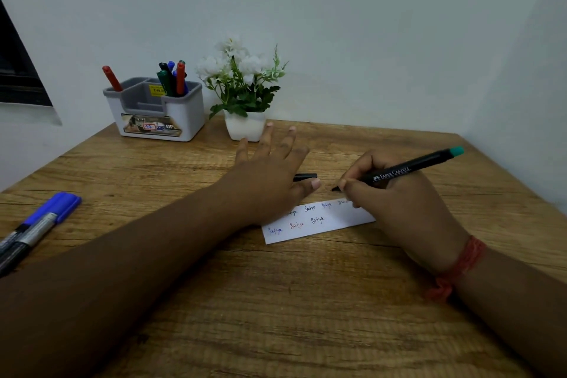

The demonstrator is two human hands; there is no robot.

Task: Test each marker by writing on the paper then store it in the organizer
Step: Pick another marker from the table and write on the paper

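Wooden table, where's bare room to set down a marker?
Bare wood lies along the near edge of the wooden table, below the white paper strip, and left between the grey-and-white organizer and blue-capped markers. Crowded around both hands and the paper.

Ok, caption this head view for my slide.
Right hand grips black green-ended marker above white paper strip; left hand spread open.

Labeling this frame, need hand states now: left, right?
Left hand: open, fingers spread flat over the paper's left end.
Right hand: grips the uncapped black marker, tip just above the paper.
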